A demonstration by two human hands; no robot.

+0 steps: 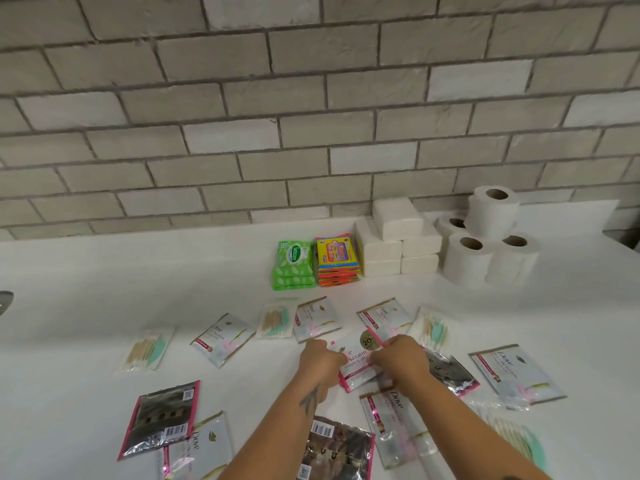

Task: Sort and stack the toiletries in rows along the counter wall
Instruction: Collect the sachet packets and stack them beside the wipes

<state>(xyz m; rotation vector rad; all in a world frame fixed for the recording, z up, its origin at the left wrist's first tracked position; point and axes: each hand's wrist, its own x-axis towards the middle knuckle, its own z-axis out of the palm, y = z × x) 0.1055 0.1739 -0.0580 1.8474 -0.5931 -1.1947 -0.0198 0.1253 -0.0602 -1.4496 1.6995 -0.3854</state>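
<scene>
Both my hands meet on one white Dove sachet point(355, 362) at the counter's middle. My left hand point(320, 360) grips its left edge and my right hand point(398, 358) pinches its right edge. Several more Dove sachets lie scattered around, such as one sachet at the left point(223, 339) and one at the right point(517, 374). Cotton swab packets point(147, 349) lie among them. Against the wall stand stacks of green wipes point(293, 265), yellow wipe packs point(337, 261), white tissue packs point(398, 237) and toilet rolls point(485, 244).
The white counter point(104, 278) meets a grey brick wall point(277, 133) at the back. Silver-backed sachets point(161, 419) lie face down near the front. A metal object point(5, 301) shows at the far left edge.
</scene>
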